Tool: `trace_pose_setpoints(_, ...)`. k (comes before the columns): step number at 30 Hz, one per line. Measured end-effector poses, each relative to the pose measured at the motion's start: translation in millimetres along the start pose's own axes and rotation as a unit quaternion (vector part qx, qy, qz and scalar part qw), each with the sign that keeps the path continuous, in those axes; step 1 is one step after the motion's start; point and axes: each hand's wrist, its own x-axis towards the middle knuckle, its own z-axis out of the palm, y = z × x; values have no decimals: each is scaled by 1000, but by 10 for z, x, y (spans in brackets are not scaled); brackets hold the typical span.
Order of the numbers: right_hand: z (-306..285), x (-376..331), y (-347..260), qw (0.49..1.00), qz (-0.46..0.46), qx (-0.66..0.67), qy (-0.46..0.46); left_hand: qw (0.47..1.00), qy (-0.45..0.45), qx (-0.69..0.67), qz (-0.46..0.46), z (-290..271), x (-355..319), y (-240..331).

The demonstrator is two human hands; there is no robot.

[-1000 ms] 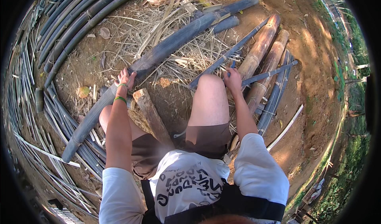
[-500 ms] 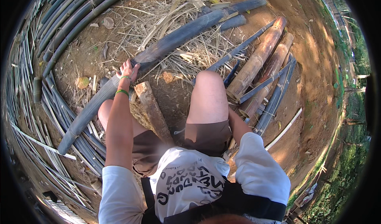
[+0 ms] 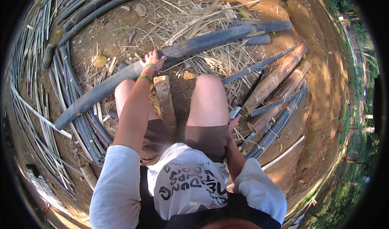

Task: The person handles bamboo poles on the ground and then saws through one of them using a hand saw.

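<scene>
A thick grey-green bamboo pole (image 3: 109,83) lies slantwise in front of my knees, from the lower left to the upper right. My left hand (image 3: 152,60) presses over its middle, with the fingers across the top and the thumb out to the right. Low beside my right knee, my right hand (image 3: 234,123) is closed around the pale grey handle of what looks like a machete (image 3: 251,89). Its long dark blade points away, next to the cut bamboo. My knee and forearm partly hide the right fingers. A rough wooden block (image 3: 165,97) stands between my legs, close to the pole.
Brown bamboo lengths (image 3: 275,79) and dark split strips (image 3: 279,117) lie at the right. Dry shavings (image 3: 194,20) cover the ground beyond the pole. Bundled thin strips (image 3: 32,75) and long poles (image 3: 101,8) lie at the left and far left.
My right hand, hidden behind my leg before, now shows beside the right knee on the pale handle. My left hand stays on the bamboo pole. The whole view has shifted slightly.
</scene>
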Motion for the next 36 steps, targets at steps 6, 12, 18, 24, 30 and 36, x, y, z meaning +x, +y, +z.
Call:
trace_pose_setpoints(6,-142,337,-668,986,-102,104,83,1000,7,-20,7,-21,-59,-18)
trace_pose_setpoints(12,-811,838,-2599,960,-270,39,55,999,39,-22,-5,8,-89,-48)
trace_pose_setpoints(18,-671,231,-3885,953,-264,78,-128,998,47,-21,-29,-86,-226,-8)
trace_pose_setpoints(24,668,-36,-3289,927,-165,76,-328,998,52,-35,-25,-75,-167,83)
trace_pose_setpoints(30,1575,-325,-2117,926,-157,-46,-341,998,27,-52,-17,-103,-142,32)
trace_pose_setpoints(36,1644,-629,-1632,931,-183,-91,-303,999,-6,-42,-32,-120,-100,-17)
